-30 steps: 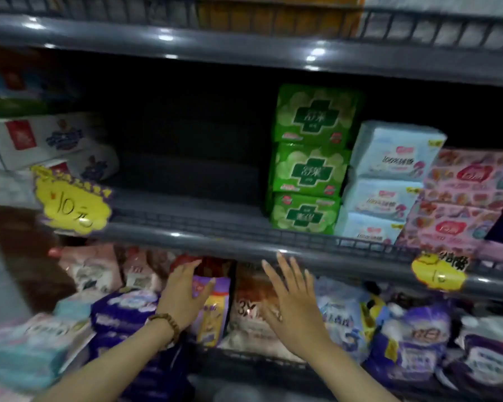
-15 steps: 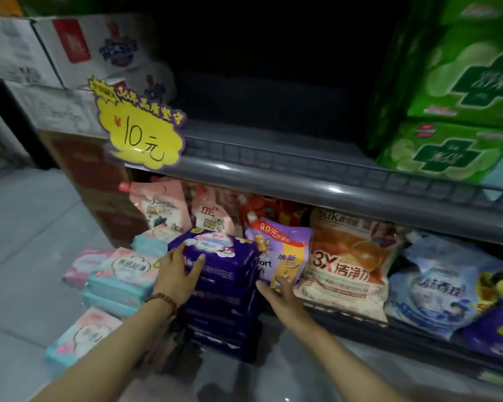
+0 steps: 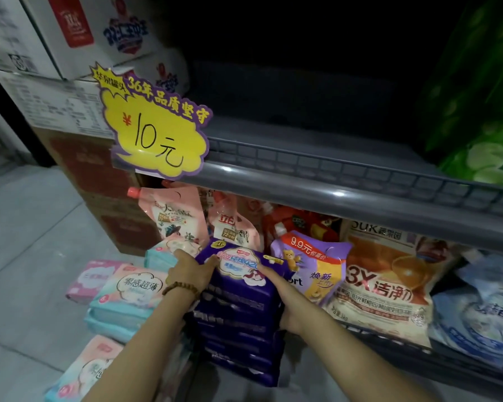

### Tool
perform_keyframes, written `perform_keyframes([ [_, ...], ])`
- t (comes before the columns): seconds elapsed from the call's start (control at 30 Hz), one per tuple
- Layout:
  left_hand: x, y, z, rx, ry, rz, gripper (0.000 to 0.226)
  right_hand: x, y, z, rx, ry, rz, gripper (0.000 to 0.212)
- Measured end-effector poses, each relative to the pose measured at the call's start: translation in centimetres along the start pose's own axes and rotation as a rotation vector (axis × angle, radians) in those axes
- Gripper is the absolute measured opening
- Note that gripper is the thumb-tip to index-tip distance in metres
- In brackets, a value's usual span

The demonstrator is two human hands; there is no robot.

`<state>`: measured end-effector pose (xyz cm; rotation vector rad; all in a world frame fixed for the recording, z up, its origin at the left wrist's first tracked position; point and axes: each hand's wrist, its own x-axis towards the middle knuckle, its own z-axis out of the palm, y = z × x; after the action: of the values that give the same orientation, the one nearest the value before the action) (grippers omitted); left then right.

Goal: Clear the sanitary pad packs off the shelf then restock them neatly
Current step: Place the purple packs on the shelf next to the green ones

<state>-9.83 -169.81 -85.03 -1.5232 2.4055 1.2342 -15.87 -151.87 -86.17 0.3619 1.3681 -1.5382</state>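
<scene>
Squeezing the purple pack stack (image 3: 238,309) sideways, left hand (image 3: 190,271) fingers curled over its top, right hand (image 3: 286,300) fingers hidden so grip unclear, could pop slick middle packs out on lifting.

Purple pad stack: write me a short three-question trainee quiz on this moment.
1. True or false: the left hand and right hand hold the purple pad stack from opposite sides.
2. What price shows on the yellow tag? A 10 yuan; B 5 yuan; C 25 yuan.
3. Fill in: the teal packs lie on the stack's ___ side.
Key: 1 true; 2 A; 3 left.
</scene>
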Motion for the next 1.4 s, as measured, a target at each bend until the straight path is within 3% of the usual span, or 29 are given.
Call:
perform_keyframes([
  [0.13,-1.1,0.0,0.2,0.098,-0.136,0.094,0.066,-0.9,0.5,-1.6,0.118,-0.069,0.045,0.052],
  [0.3,-1.3,-0.2,0.7,0.163,-0.302,0.125,0.093,-2.2,1.4,-3.3,0.139,-0.023,0.024,0.045],
  [0.43,-2.2,0.1,1.0,0.119,-0.398,0.124,0.087,-3.2,1.9,-3.8,0.185,0.010,-0.003,0.043],
  [0.57,-2.8,0.2,0.9,0.156,-0.337,0.109,0.122,-4.0,1.9,-4.1,0.248,-0.005,-0.033,0.038],
  [0.7,-3.5,0.3,0.7,-0.042,-0.428,0.111,0.106,-5.1,2.5,-4.4,0.250,-0.009,-0.053,0.042],
  [0.8,-3.4,-0.7,0.8,-0.086,-0.489,0.110,0.117,-6.5,2.9,-4.7,0.255,0.003,-0.099,0.047],
  [0.93,-7.1,-0.2,-0.5,-0.146,-0.516,0.134,0.096,-9.1,2.4,-5.0,0.224,0.007,-0.159,0.052],
  [1.07,-12.5,1.0,-2.4,-0.285,-0.451,0.309,0.045,-13.6,1.4,-5.2,0.133,-0.020,-0.260,0.052],
  [1.2,-17.4,2.4,-4.8,-0.419,-0.361,0.550,0.069,-19.9,-0.2,-5.0,-0.015,-0.019,-0.469,0.062],
  [1.33,-21.6,6.6,-8.0,-0.548,-0.220,0.789,0.060,-25.8,-3.2,-4.5,-0.150,-0.009,-0.754,0.060],
  [1.4,-22.8,9.3,-9.6,-0.611,-0.182,0.888,0.054,-27.6,-5.7,-4.1,-0.294,0.029,-0.910,0.078],
])
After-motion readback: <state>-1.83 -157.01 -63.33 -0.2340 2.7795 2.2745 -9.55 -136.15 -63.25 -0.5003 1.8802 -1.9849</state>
